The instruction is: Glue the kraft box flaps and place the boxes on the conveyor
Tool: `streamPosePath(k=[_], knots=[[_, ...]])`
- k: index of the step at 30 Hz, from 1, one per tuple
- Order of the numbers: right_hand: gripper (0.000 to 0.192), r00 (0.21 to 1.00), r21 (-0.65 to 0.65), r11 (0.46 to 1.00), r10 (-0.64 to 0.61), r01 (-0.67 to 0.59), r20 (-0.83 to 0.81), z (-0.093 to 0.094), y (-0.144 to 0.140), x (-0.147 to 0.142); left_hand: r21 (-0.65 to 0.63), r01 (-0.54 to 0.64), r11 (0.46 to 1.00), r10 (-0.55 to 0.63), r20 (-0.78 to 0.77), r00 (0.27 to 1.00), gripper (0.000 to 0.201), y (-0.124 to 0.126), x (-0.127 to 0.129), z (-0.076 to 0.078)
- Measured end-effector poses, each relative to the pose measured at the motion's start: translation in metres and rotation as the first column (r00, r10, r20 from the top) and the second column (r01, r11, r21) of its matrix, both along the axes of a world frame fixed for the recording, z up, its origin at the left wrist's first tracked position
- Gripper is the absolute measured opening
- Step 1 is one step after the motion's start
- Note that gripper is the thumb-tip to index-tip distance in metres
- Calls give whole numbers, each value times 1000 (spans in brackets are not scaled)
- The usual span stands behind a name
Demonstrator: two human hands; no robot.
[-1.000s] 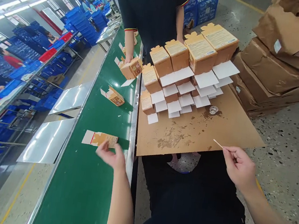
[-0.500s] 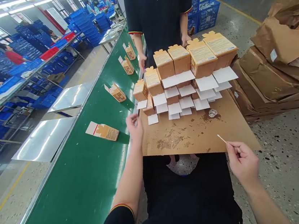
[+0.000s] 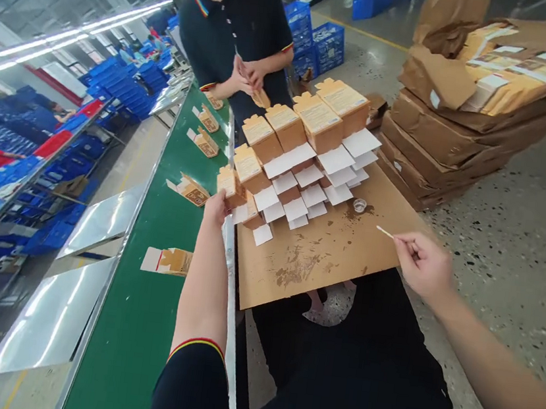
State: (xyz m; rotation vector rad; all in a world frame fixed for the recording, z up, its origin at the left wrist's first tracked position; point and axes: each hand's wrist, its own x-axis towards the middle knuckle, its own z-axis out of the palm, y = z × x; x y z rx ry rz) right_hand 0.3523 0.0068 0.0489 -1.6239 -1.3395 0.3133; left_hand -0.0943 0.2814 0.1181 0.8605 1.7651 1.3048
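Observation:
My left hand (image 3: 215,208) reaches forward and grips a small brown carton (image 3: 228,184) at the near left end of a stepped row of brown cartons (image 3: 290,127) with white flaps open. The row stands on a stained cardboard sheet (image 3: 327,251). My right hand (image 3: 422,263) pinches a thin white-tipped stick (image 3: 384,231) over the sheet's right side. A small clear dish (image 3: 359,206) sits just beyond the stick's tip. One carton (image 3: 167,260) lies flat on the green conveyor belt (image 3: 147,335) beside my left forearm.
A co-worker in a dark shirt (image 3: 234,34) stands at the far end, hands together at the chest. More cartons (image 3: 190,190) lie along the belt. Stacked brown paper bundles (image 3: 463,115) fill the right. Blue crates (image 3: 317,41) stand behind; shelves of blue bins line the left.
My left hand left the flat carton on the belt, moved forward and right, and took hold of the nearest carton of the row. My right hand stayed with the stick. The co-worker's hands rose.

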Motion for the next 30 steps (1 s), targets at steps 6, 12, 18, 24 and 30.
streamPosePath(k=[6, 12, 18, 24, 30], knots=[[34, 942, -315, 943, 200, -110, 268, 18, 84, 32, 212, 54, 976, -94, 187, 978, 41, -87, -38, 1], [37, 884, -282, 907, 386, -311, 266, 9, 150, 31, 270, 225, 936, -297, 269, 916, 83, -224, -7, -45], [52, 867, -209, 901, 426, -381, 258, 3, 163, 42, 227, 294, 929, -338, 190, 922, 94, -260, 41, -86], [29, 906, -108, 944, 329, -311, 267, -10, 81, 11, 181, 320, 930, -344, 120, 931, 91, -238, 72, -99], [30, 814, -80, 840, 541, -537, 215, -42, -3, -103, 135, 356, 925, -370, 98, 924, 89, -231, 81, -104]])
